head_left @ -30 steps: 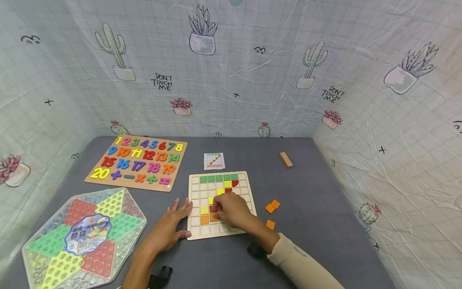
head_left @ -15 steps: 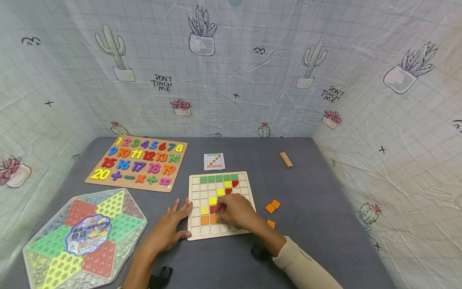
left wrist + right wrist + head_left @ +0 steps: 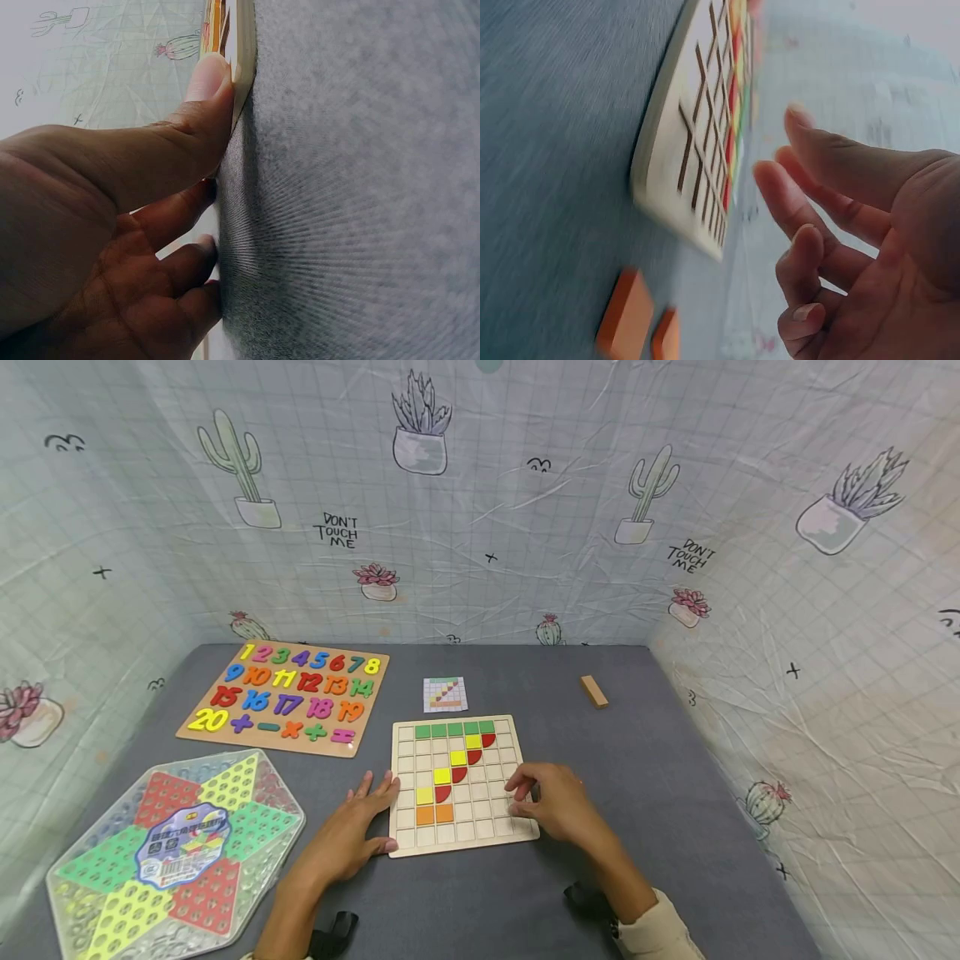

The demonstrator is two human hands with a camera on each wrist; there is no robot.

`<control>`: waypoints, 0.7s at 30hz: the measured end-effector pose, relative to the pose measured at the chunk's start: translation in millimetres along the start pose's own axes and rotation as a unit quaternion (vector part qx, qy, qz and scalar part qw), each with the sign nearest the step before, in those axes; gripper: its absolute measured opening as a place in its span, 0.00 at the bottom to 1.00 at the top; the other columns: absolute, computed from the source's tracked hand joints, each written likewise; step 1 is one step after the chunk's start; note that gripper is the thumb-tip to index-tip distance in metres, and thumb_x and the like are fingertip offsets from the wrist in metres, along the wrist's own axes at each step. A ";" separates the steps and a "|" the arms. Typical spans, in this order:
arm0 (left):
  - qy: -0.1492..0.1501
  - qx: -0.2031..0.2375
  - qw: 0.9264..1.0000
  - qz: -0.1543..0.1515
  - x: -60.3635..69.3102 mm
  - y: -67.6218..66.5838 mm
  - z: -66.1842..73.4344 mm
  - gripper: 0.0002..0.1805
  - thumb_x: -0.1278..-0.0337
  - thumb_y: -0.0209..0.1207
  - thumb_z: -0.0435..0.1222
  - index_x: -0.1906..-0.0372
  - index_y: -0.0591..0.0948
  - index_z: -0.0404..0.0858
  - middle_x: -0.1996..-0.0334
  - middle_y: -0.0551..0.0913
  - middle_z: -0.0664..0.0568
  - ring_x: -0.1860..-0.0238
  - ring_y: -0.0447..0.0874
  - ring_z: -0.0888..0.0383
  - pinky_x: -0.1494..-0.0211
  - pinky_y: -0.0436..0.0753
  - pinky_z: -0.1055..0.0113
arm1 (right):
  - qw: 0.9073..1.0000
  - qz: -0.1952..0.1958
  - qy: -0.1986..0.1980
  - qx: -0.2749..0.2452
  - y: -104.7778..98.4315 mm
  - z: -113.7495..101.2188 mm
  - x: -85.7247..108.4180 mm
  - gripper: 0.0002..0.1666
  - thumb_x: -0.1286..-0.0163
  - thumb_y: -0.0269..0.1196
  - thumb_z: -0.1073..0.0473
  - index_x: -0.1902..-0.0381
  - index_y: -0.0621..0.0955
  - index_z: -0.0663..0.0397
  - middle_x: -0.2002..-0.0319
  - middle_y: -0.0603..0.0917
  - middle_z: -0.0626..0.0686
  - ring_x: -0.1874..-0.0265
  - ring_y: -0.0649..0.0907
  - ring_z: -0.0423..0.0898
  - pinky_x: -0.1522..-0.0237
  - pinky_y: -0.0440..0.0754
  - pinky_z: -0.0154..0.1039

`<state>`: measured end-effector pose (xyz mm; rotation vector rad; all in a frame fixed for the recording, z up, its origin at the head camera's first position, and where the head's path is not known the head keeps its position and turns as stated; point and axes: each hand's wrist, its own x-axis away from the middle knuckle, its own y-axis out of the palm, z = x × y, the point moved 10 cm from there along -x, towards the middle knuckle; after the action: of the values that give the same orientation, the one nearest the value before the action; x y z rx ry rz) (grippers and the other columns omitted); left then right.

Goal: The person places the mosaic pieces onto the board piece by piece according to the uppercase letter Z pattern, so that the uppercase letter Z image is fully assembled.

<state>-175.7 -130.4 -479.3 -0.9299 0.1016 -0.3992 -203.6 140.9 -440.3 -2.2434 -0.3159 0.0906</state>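
A wooden grid board (image 3: 487, 827) lies on the grey table. A row of green square tiles (image 3: 455, 729) fills part of its far side. Several yellow squares (image 3: 441, 776) run diagonally down it, each with a red quarter-round tile (image 3: 459, 774) beside it. Two orange tiles (image 3: 435, 814) sit side by side near the front left. My left hand (image 3: 348, 831) rests at the board's left edge, thumb and fingertips touching it, fingers extended. Over the right edge hovers my right hand (image 3: 558, 802), fingers loosely bent around nothing. Loose orange tiles (image 3: 626, 315) appear below it in the right wrist view.
Behind the board lies a small pattern card (image 3: 446, 695). A number puzzle board (image 3: 367, 693) is at the back left, with a hexagonal Chinese checkers set (image 3: 247, 868) in front of it. One wooden block (image 3: 594, 692) lies at the back right.
My right hand has left the second orange tile in its square and moved right, past the board's right edge, over the loose orange tiles. My left hand has stayed put.
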 end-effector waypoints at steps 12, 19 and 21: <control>0.006 -0.002 1.000 0.001 0.0 -0.7 0.5 0.48 0.45 0.77 0.36 0.20 0.68 0.33 0.18 0.62 0.38 0.16 0.50 0.30 0.18 0.58 0.28 | 0.996 0.014 0.067 0.052 -22.8 50.6 35.5 0.17 0.50 0.86 0.58 0.66 0.88 0.43 0.68 0.85 0.42 0.62 0.83 0.43 0.51 0.81 0.46; 0.006 -0.001 1.000 0.001 0.4 -1.0 0.7 0.48 0.45 0.77 0.36 0.20 0.68 0.33 0.18 0.62 0.38 0.16 0.50 0.31 0.18 0.58 0.28 | 0.990 0.002 0.094 0.106 -23.5 59.3 43.7 0.18 0.51 0.86 0.57 0.68 0.86 0.44 0.71 0.82 0.44 0.70 0.78 0.40 0.63 0.79 0.42; 0.005 -0.002 1.000 0.000 0.9 -1.0 0.7 0.48 0.45 0.77 0.36 0.20 0.68 0.34 0.18 0.62 0.38 0.16 0.50 0.31 0.18 0.58 0.29 | 0.989 0.003 0.099 0.108 -23.0 62.2 44.2 0.18 0.50 0.86 0.58 0.70 0.85 0.44 0.72 0.81 0.44 0.71 0.77 0.40 0.64 0.78 0.41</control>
<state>-175.0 -130.8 -478.1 -0.9319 0.1115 -0.4030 -176.1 213.0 -460.5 -2.0194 -0.1819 -0.0905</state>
